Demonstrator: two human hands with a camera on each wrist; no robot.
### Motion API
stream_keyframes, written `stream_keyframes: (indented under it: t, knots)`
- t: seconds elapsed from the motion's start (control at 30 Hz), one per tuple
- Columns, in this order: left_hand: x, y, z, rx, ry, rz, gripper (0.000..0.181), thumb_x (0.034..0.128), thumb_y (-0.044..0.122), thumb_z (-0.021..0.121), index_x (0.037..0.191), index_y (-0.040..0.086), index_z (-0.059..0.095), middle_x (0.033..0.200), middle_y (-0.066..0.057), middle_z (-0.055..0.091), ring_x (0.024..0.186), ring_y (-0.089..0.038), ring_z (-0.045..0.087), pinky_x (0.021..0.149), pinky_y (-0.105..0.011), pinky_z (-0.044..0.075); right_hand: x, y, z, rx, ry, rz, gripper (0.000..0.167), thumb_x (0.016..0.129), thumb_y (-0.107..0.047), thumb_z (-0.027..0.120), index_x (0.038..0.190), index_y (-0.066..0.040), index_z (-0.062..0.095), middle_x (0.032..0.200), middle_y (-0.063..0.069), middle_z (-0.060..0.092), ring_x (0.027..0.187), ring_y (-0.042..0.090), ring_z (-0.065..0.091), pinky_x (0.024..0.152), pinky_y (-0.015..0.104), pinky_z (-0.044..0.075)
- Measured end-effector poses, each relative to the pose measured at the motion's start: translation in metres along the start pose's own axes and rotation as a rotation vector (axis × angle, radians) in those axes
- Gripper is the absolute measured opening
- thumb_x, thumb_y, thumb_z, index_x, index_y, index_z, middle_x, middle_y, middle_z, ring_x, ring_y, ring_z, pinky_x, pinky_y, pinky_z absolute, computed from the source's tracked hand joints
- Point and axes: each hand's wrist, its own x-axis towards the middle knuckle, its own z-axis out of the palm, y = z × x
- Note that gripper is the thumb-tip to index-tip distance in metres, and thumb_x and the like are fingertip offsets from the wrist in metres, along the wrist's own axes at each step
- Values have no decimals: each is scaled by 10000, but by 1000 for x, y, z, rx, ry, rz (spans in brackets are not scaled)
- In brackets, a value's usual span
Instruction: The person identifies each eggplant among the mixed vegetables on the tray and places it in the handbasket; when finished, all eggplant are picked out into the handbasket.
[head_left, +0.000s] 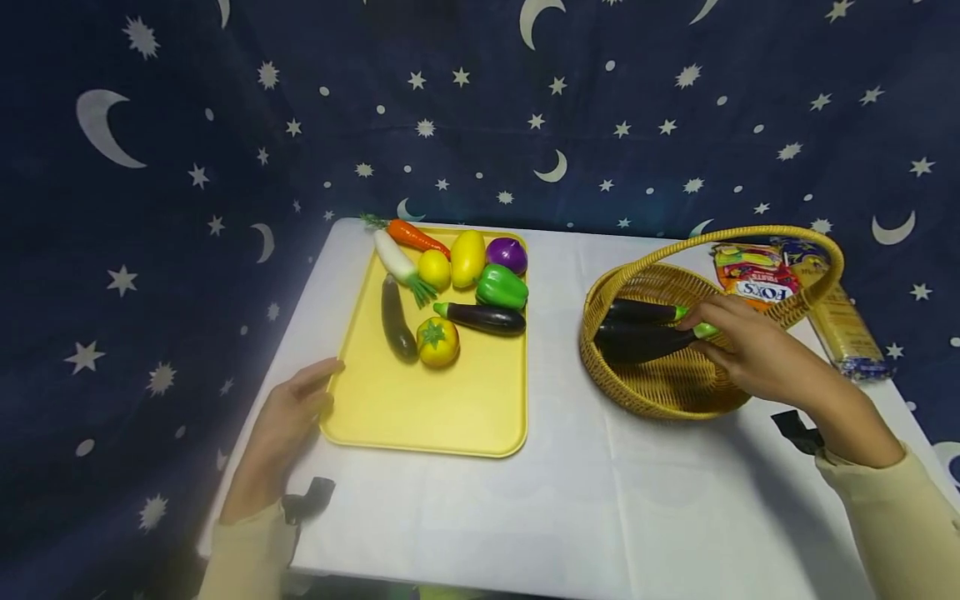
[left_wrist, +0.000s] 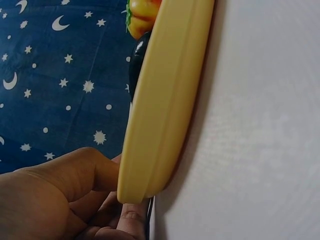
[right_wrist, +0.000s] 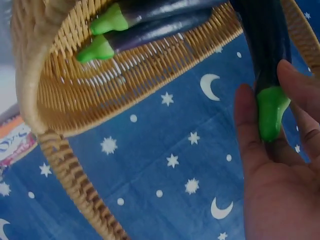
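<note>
My right hand (head_left: 738, 346) reaches into a wicker basket (head_left: 637, 404) and pinches an eggplant (right_wrist: 262, 45) by its green stem end. Two more eggplants (right_wrist: 160, 32) lie side by side in the basket in the right wrist view. On the left, my left hand (head_left: 292, 408) grips the left rim of a yellow tray (head_left: 420, 417); the left wrist view shows its fingers at the tray's edge (left_wrist: 155, 125). The tray bears a dark eggplant (head_left: 487, 318), a long dark vegetable (head_left: 397, 321) and a yellow-orange tomato (head_left: 438, 342).
Toward the tray's back lie a carrot (head_left: 416, 237), a white radish (head_left: 393, 254), a lemon (head_left: 434, 269), a mango (head_left: 468, 258), a purple onion (head_left: 507, 255) and a green pepper (head_left: 502, 287). The basket's handle (head_left: 720, 235) arches upward. Snack packets (head_left: 757, 279) lie behind it.
</note>
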Motion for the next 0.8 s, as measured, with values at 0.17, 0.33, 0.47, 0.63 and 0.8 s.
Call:
stream_keyframes:
  t: [0.17, 0.33, 0.47, 0.63, 0.8]
  knots:
    - [1, 3, 1, 40, 1, 6, 559, 1000, 73, 590, 1554, 149, 553, 1675, -58, 485, 1578, -314, 427, 1070, -61, 442, -1, 6, 5, -24, -39, -19, 463, 736, 115, 870, 1092, -137, 714, 1103, 34, 718, 1007, 212, 653, 812, 207, 511]
    - [1, 4, 1, 54, 12, -4, 561, 1002, 59, 577, 1556, 135, 548, 1692, -63, 461, 1597, -338, 392, 1294, -462, 387, 7, 16, 2, -45, -140, -25, 430, 741, 105, 873, 1054, -126, 690, 1022, 8, 702, 936, 188, 644, 730, 380, 560]
    - [0, 4, 1, 45, 14, -13, 573, 998, 45, 573, 1565, 125, 534, 1704, -75, 438, 1610, -364, 359, 1308, -587, 322, 20, 24, -1, -55, -263, -10, 398, 757, 103, 864, 1000, -142, 664, 967, -49, 668, 899, 131, 616, 738, 377, 562]
    - [2, 3, 1, 20, 8, -43, 592, 994, 49, 576, 1576, 146, 524, 1699, -74, 446, 1612, -350, 363, 1305, -561, 342, 36, 30, 2, -42, -442, 37, 365, 794, 91, 829, 965, -149, 613, 923, -62, 625, 841, 99, 556, 718, 316, 526]
    - [2, 2, 1, 49, 11, -4, 558, 1006, 50, 586, 1558, 128, 544, 1692, -72, 460, 1598, -325, 393, 1284, -412, 396, 50, 29, 2, -61, -577, 106, 299, 832, 87, 777, 959, -136, 623, 899, -24, 619, 798, 143, 521, 687, 323, 477]
